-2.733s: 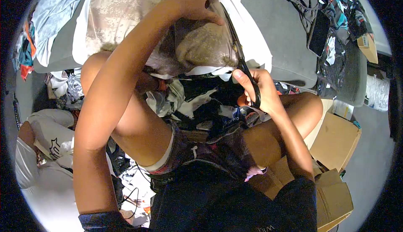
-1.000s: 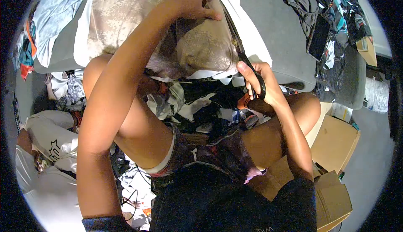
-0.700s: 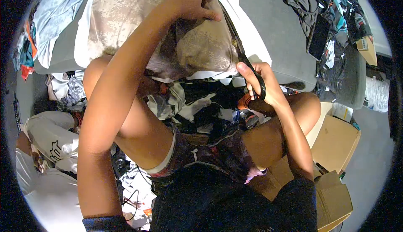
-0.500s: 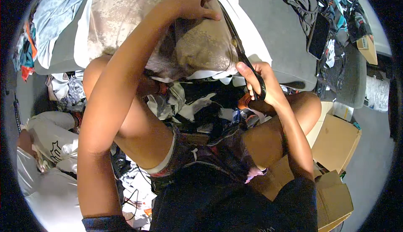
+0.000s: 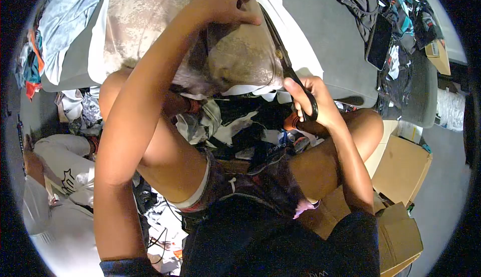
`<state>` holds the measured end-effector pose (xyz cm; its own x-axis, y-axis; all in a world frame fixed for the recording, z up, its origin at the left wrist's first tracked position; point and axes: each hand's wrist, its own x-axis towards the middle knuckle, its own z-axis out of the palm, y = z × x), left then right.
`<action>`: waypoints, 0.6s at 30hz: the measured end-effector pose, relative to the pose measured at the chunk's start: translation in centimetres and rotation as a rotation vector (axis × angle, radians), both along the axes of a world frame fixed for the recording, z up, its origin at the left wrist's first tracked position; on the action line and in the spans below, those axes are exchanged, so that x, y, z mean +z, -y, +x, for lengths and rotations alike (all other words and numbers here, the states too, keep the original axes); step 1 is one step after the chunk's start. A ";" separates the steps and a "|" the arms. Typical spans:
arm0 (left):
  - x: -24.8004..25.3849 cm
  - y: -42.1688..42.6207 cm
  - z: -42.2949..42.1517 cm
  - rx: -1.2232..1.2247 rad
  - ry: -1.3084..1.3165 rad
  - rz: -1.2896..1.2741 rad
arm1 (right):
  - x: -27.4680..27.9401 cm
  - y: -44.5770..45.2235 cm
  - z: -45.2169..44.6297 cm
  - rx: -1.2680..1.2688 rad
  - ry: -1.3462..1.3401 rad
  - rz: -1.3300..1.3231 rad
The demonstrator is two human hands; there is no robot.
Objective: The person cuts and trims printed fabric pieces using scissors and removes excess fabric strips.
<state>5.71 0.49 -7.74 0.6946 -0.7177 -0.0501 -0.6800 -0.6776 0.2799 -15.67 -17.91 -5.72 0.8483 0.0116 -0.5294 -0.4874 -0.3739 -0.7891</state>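
My right hand [image 5: 316, 96] is wrapped round the handles of a pair of black scissors [image 5: 283, 59], its thumb lying along the near handle. The long blades point up and away along the right edge of a brown and beige mottled fabric [image 5: 245, 56]. Under this fabric lies a white sheet [image 5: 298, 34], showing past its edge. My left hand [image 5: 228, 1] rests on the upper part of the fabric, fingers spread and flat, to the left of the blade tips. Whether the blades are fully together is hard to see.
A grey padded surface [image 5: 333, 36] bears the fabric. A black phone [image 5: 379, 49] and dark clothes [image 5: 401, 6] lie at right. Cardboard boxes [image 5: 401, 169] stand beside my leg. Scraps [image 5: 230, 126] cover the floor between my legs. Another person in white [image 5: 62, 222] sits at left.
Both hands, the scissors and the fabric stay almost where they were; the blades look slightly closer together. At left, the other person has shifted a little.
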 end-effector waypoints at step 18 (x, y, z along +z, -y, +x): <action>-3.7 -0.2 1.3 -0.004 0.239 -0.081 | -0.2 -0.8 2.0 -0.021 -0.012 -0.047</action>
<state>7.03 0.73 -11.46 0.6771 -0.7153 0.1729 -0.7359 -0.6570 0.1640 -13.70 -17.14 -5.97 0.8419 -0.0309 -0.5388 -0.5045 -0.3998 -0.7653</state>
